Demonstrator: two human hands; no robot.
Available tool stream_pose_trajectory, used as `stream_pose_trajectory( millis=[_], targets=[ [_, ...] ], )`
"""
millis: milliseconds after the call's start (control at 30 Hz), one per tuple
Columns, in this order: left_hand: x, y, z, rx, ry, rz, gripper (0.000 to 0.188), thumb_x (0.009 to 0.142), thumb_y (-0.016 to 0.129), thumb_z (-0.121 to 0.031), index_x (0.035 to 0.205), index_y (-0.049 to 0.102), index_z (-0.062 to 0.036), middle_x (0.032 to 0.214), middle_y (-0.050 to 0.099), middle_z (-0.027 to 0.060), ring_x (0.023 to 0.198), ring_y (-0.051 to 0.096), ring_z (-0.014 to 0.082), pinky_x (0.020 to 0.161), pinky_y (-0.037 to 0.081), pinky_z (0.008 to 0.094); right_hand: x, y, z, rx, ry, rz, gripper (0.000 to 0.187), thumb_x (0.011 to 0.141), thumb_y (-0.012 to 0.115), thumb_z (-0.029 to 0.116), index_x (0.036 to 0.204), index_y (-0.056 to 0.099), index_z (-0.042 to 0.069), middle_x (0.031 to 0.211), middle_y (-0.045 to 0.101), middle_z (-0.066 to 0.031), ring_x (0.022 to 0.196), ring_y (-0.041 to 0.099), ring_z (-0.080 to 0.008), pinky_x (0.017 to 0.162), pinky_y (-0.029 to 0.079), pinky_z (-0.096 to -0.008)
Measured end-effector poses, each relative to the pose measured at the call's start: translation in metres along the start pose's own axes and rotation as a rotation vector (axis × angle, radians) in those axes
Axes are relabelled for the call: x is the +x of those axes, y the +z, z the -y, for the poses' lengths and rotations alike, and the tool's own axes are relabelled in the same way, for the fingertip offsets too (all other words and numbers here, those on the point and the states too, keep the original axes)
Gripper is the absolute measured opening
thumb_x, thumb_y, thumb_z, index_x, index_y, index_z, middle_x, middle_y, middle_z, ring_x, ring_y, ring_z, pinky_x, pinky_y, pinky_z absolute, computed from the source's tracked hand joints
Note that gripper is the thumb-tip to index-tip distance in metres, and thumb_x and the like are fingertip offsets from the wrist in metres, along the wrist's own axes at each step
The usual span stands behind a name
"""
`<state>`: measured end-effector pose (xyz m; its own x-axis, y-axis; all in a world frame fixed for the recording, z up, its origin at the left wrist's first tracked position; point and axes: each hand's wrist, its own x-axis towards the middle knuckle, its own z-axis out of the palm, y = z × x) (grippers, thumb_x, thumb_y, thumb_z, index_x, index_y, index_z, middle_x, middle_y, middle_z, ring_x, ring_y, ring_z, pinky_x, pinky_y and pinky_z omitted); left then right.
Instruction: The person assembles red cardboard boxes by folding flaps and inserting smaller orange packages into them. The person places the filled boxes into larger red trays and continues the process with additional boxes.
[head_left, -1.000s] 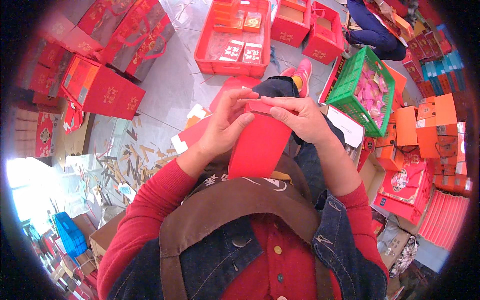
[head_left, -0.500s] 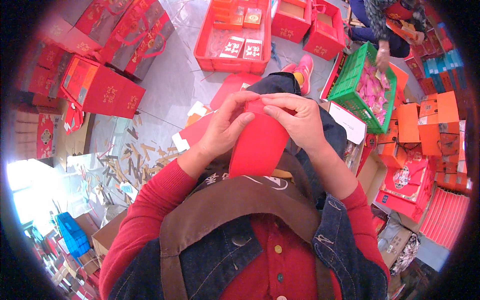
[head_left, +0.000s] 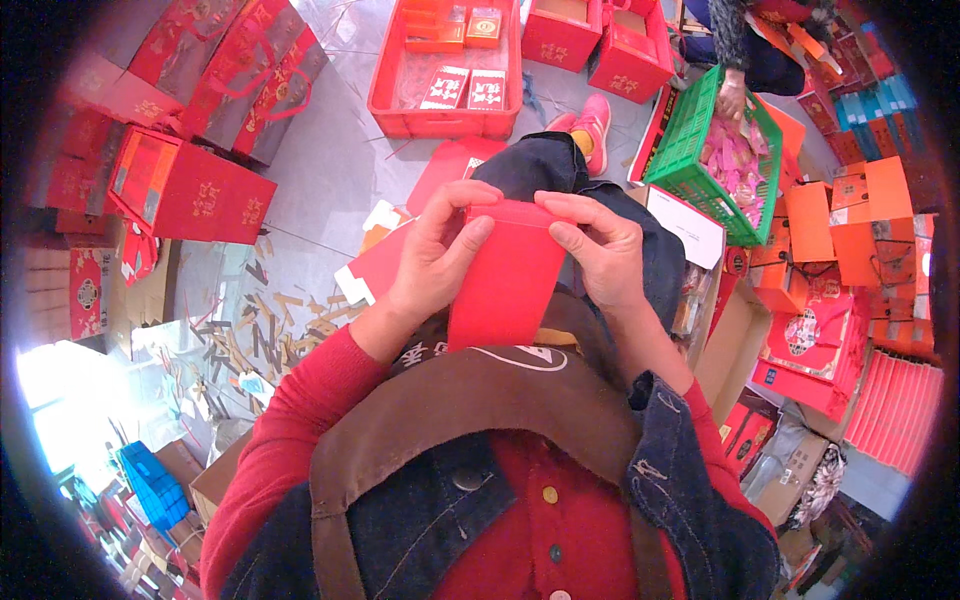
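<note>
A flat red card piece (head_left: pixel 507 280), longer than wide with a folded flap at its far end, is held upright over my lap. My left hand (head_left: pixel 445 240) pinches its far left corner between thumb and fingers. At the opposite corner my right hand (head_left: pixel 600 240) grips the same edge, thumb on the near face. The card's lower end meets my brown apron (head_left: pixel 400 430). Left of it lies a larger red card sheet (head_left: pixel 380 262) with white tabs, partly covered by my left hand and forearm.
Ahead stands a red plastic crate (head_left: pixel 445 122) holding small boxes. A co-worker's hand (head_left: pixel 732 98) reaches into a green crate (head_left: pixel 683 152) of pink packets. Orange boxes (head_left: pixel 866 250) are stacked at right, red gift boxes (head_left: pixel 208 192) at left. Brown scraps (head_left: pixel 270 325) litter the floor.
My hands have spread further apart along the card's far edge, so its flap shows wider between them. The whole view has shifted slightly. The co-worker's hand now reaches deeper among the pink packets.
</note>
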<state>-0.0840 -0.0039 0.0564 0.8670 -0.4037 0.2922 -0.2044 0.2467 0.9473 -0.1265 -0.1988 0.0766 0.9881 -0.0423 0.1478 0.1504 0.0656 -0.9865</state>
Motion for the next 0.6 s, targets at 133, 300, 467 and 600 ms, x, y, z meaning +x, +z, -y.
stream_pose_trajectory(
  millis=[133, 300, 467, 600],
  targets=[
    [-0.003, -0.004, 0.005, -0.029, 0.024, 0.024, 0.018, 0.088, 0.054, 0.0, 0.106, 0.051, -0.0024, 0.111, 0.052, 0.01, 0.109, 0.049, 0.0172, 0.095, 0.037, 0.0293, -0.005, 0.001, -0.009, -0.058, -0.13, 0.046, 0.016, 0.078, 0.066, 0.0, 0.094, 0.067, -0.001, 0.106, 0.064, -0.0145, 0.105, 0.058, -0.024, 0.093, 0.043, -0.0335],
    [-0.007, -0.004, 0.005, -0.03, 0.005, 0.013, 0.014, 0.087, 0.056, 0.0, 0.1, 0.053, -0.0021, 0.11, 0.053, 0.0105, 0.107, 0.05, 0.0171, 0.094, 0.038, 0.0291, -0.005, 0.004, -0.015, -0.029, -0.143, 0.074, 0.015, 0.08, 0.062, -0.003, 0.095, 0.064, -0.002, 0.108, 0.062, -0.0142, 0.11, 0.055, -0.025, 0.095, 0.041, -0.0357],
    [-0.001, -0.012, 0.013, 0.071, -0.121, -0.136, 0.007, 0.088, 0.056, -0.005, 0.094, 0.055, -0.002, 0.098, 0.058, 0.0072, 0.096, 0.055, 0.0141, 0.087, 0.042, 0.0275, 0.006, -0.008, -0.017, -0.208, -0.138, 0.11, 0.027, 0.083, 0.052, -0.005, 0.109, 0.06, 0.0, 0.117, 0.059, -0.013, 0.114, 0.053, -0.0239, 0.1, 0.037, -0.0353],
    [0.012, -0.026, 0.046, -0.141, -0.399, -0.346, 0.009, 0.091, 0.055, -0.013, 0.089, 0.056, -0.0042, 0.084, 0.06, 0.0022, 0.076, 0.056, 0.0102, 0.072, 0.047, 0.0252, 0.028, -0.017, -0.02, -0.928, -0.56, 0.331, 0.059, 0.068, 0.056, -0.007, 0.125, 0.048, 0.007, 0.132, 0.048, -0.0125, 0.126, 0.041, -0.0313, 0.106, 0.032, -0.0428]
  ],
)
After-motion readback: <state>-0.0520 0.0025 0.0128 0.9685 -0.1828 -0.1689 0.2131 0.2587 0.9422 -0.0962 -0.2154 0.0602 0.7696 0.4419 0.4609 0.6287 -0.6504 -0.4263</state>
